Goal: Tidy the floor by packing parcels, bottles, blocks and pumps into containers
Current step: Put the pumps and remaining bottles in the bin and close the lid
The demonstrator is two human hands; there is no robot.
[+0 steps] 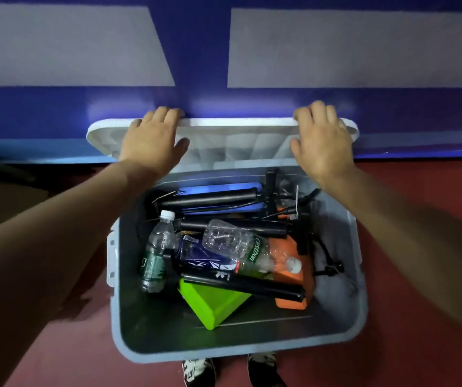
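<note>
A grey plastic bin stands on the red floor in front of me. Its white lid is tipped up at the far side against the blue wall. My left hand grips the lid's top edge on the left, fingers curled over it. My right hand grips the same edge on the right. Inside the bin lie several black pumps, two clear bottles, a green block and an orange block.
A blue wall with pale panels rises right behind the bin. My shoes show at the bin's near edge. Red floor lies on both sides; something dark sits in shadow at the far left.
</note>
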